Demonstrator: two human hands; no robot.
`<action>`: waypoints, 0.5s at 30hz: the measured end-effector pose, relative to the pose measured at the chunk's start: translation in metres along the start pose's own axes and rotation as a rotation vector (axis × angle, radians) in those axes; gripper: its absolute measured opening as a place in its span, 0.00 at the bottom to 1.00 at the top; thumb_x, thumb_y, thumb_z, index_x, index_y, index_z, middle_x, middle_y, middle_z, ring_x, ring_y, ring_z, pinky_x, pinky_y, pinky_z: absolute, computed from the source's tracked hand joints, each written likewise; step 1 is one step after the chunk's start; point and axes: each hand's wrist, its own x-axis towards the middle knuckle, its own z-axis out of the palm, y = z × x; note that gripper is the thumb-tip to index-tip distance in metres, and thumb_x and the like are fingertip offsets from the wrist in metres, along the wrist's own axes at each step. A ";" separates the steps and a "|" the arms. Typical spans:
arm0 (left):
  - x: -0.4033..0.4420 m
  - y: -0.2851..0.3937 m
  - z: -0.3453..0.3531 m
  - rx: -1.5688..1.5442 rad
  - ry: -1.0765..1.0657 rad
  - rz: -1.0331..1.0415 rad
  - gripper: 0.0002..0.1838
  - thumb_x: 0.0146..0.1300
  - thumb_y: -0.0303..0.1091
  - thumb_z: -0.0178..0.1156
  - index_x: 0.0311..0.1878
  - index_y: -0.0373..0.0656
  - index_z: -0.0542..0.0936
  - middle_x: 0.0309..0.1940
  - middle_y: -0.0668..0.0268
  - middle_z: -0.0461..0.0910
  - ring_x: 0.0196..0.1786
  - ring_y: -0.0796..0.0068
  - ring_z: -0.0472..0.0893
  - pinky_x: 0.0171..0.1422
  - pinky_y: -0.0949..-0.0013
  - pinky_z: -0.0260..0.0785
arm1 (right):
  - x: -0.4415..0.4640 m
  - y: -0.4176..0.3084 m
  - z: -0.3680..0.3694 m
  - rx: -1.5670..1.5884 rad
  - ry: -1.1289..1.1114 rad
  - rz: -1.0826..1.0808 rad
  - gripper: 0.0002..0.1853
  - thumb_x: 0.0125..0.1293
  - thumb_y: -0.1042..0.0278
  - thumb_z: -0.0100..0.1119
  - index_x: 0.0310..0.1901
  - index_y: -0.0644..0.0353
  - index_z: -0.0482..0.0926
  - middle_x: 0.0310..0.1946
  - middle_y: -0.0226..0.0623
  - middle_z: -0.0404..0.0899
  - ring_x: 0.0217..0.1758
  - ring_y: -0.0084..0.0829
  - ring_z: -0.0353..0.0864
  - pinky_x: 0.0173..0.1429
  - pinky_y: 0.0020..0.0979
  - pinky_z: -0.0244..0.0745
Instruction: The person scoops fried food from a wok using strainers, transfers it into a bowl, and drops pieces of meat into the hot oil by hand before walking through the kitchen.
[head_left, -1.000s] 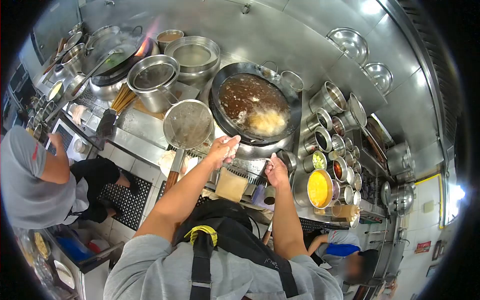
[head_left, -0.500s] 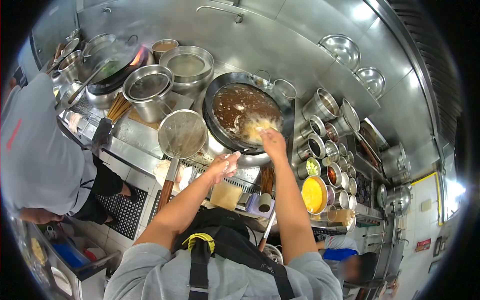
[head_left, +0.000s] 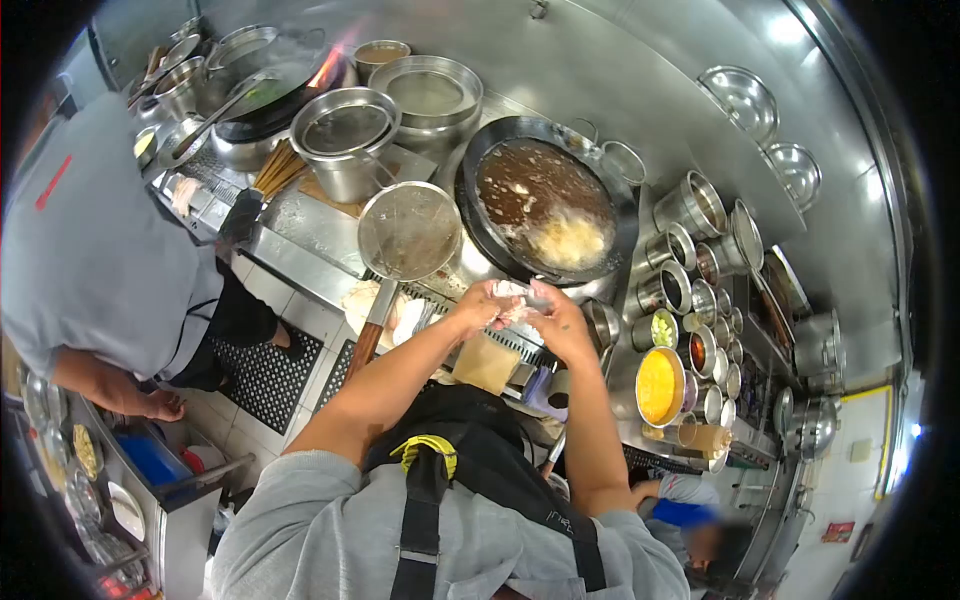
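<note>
Mid-frame, just below the wok [head_left: 626, 218], the pale piece [head_left: 512, 290] lies in the curled left hand [head_left: 484, 307], which holds it, the right hand [head_left: 560, 321] meeting it from the right, grip unclear.

The wok [head_left: 622, 222] is black, its liquid [head_left: 535, 190] brown.

The wok [head_left: 624, 225] stands just beyond the left hand [head_left: 484, 307] and right hand [head_left: 562, 326], food [head_left: 570, 241] in its oil [head_left: 535, 190]. Left of them lies the strainer [head_left: 409, 232], a pot [head_left: 338, 180] beyond it; right of them stands the bowl [head_left: 642, 395].
</note>
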 end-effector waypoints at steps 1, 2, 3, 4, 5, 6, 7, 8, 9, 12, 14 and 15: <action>0.000 0.005 0.007 0.062 -0.012 0.000 0.07 0.65 0.36 0.61 0.41 0.43 0.78 0.29 0.69 0.80 0.27 0.82 0.77 0.26 0.77 0.67 | -0.004 0.005 0.004 0.043 0.025 -0.032 0.30 0.55 0.71 0.68 0.62 0.58 0.72 0.50 0.42 0.79 0.48 0.32 0.78 0.54 0.32 0.74; 0.002 0.004 0.012 0.041 -0.076 -0.014 0.09 0.64 0.37 0.62 0.41 0.44 0.78 0.28 0.71 0.78 0.28 0.82 0.76 0.28 0.76 0.68 | -0.003 0.017 0.002 -0.020 -0.039 -0.148 0.37 0.53 0.71 0.69 0.67 0.55 0.67 0.61 0.48 0.71 0.60 0.37 0.74 0.60 0.34 0.70; 0.004 0.003 0.016 0.066 -0.117 -0.034 0.09 0.64 0.38 0.62 0.41 0.44 0.78 0.27 0.71 0.78 0.29 0.82 0.76 0.28 0.76 0.68 | -0.003 0.026 0.004 0.004 -0.059 -0.154 0.35 0.54 0.70 0.68 0.65 0.57 0.68 0.59 0.49 0.74 0.62 0.39 0.74 0.63 0.34 0.68; 0.006 0.002 0.018 0.091 -0.155 -0.054 0.09 0.64 0.39 0.62 0.40 0.44 0.78 0.27 0.71 0.78 0.29 0.82 0.77 0.29 0.76 0.68 | -0.006 0.034 0.001 -0.014 -0.074 -0.090 0.33 0.55 0.69 0.66 0.65 0.57 0.69 0.57 0.50 0.76 0.60 0.40 0.76 0.63 0.34 0.68; 0.008 0.001 0.021 0.117 -0.192 -0.073 0.09 0.64 0.39 0.62 0.40 0.44 0.78 0.27 0.72 0.78 0.30 0.82 0.77 0.29 0.76 0.68 | -0.009 0.036 -0.001 -0.031 -0.091 -0.028 0.32 0.55 0.69 0.65 0.64 0.57 0.70 0.55 0.51 0.77 0.59 0.40 0.77 0.63 0.34 0.68; 0.011 0.001 0.023 0.125 -0.159 -0.114 0.12 0.64 0.39 0.62 0.44 0.42 0.77 0.29 0.69 0.78 0.32 0.79 0.78 0.33 0.74 0.72 | -0.011 0.044 0.001 -0.040 -0.015 -0.041 0.30 0.56 0.69 0.64 0.62 0.58 0.72 0.52 0.51 0.79 0.56 0.40 0.79 0.61 0.33 0.69; 0.013 -0.001 0.027 0.085 -0.108 -0.089 0.13 0.64 0.39 0.62 0.46 0.41 0.76 0.30 0.69 0.78 0.33 0.78 0.78 0.34 0.72 0.73 | -0.011 0.056 0.005 -0.052 0.058 -0.055 0.28 0.56 0.69 0.64 0.61 0.59 0.73 0.49 0.51 0.80 0.53 0.40 0.81 0.59 0.33 0.71; 0.015 -0.005 0.032 0.045 -0.056 -0.066 0.14 0.65 0.38 0.61 0.47 0.40 0.75 0.31 0.68 0.78 0.34 0.77 0.79 0.35 0.71 0.74 | -0.013 0.058 0.008 -0.064 0.129 -0.067 0.26 0.56 0.69 0.63 0.59 0.60 0.75 0.46 0.51 0.82 0.51 0.40 0.83 0.57 0.33 0.72; 0.015 -0.008 0.038 0.004 -0.003 -0.043 0.15 0.65 0.38 0.61 0.49 0.40 0.74 0.32 0.67 0.78 0.34 0.76 0.79 0.36 0.70 0.76 | -0.014 0.060 0.008 -0.055 0.154 -0.057 0.24 0.56 0.70 0.62 0.57 0.62 0.75 0.44 0.52 0.82 0.49 0.40 0.83 0.55 0.33 0.73; 0.018 -0.012 0.041 0.036 0.081 -0.032 0.18 0.64 0.37 0.62 0.53 0.39 0.72 0.38 0.62 0.80 0.36 0.73 0.81 0.38 0.68 0.78 | -0.014 0.069 0.013 -0.093 0.283 -0.106 0.15 0.59 0.75 0.57 0.47 0.70 0.79 0.35 0.46 0.84 0.35 0.35 0.85 0.42 0.31 0.77; 0.018 -0.011 0.039 0.014 0.094 -0.040 0.19 0.64 0.37 0.62 0.54 0.38 0.72 0.40 0.61 0.81 0.36 0.73 0.82 0.35 0.69 0.79 | -0.013 0.078 0.016 0.195 0.315 0.075 0.12 0.61 0.76 0.56 0.46 0.69 0.79 0.33 0.41 0.83 0.32 0.30 0.83 0.38 0.29 0.77; 0.018 -0.012 0.037 -0.020 0.092 -0.048 0.20 0.64 0.37 0.62 0.54 0.38 0.71 0.40 0.61 0.81 0.36 0.73 0.82 0.34 0.70 0.79 | -0.012 0.083 0.019 0.340 0.327 0.168 0.11 0.62 0.76 0.55 0.45 0.69 0.79 0.32 0.38 0.83 0.30 0.28 0.81 0.37 0.28 0.77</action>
